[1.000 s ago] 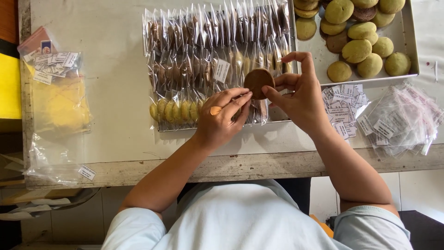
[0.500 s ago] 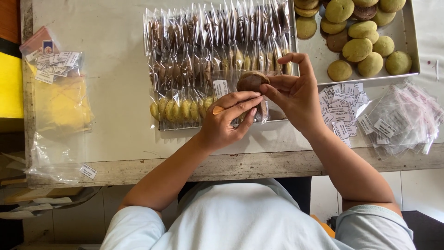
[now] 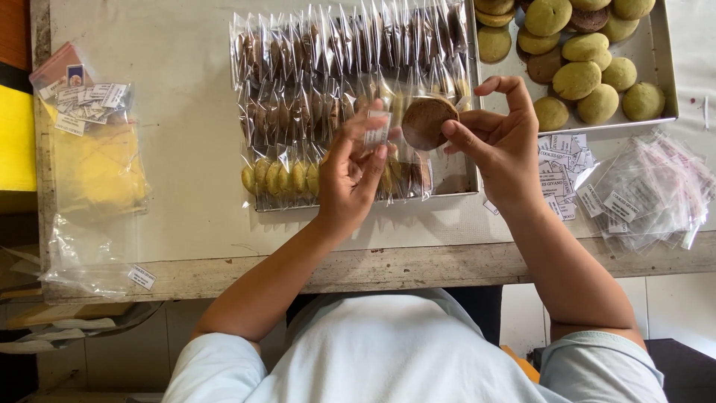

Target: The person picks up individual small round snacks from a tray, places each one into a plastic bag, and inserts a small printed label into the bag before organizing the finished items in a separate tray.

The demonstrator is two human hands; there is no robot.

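A pale table (image 3: 171, 112) is carrying the work. A brown cookie (image 3: 427, 122) is sitting just above the tray (image 3: 456, 188) of bagged cookies (image 3: 328, 82), pinched at its right edge by the right hand (image 3: 501, 145). The left hand (image 3: 350, 179), just left of it, is pinching a small paper label (image 3: 377, 133). Right of the hands, labels (image 3: 564, 168) and empty bags (image 3: 652, 194) are lying below a tray of green cookies (image 3: 589, 75).

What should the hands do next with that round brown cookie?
Probably slide the round brown cookie down into the clear plastic sleeve. The right hand pinches the cookie at its edge, while the left hand holds the small white paper label beside it. The steel tray below already holds rows of cookies bagged this way.
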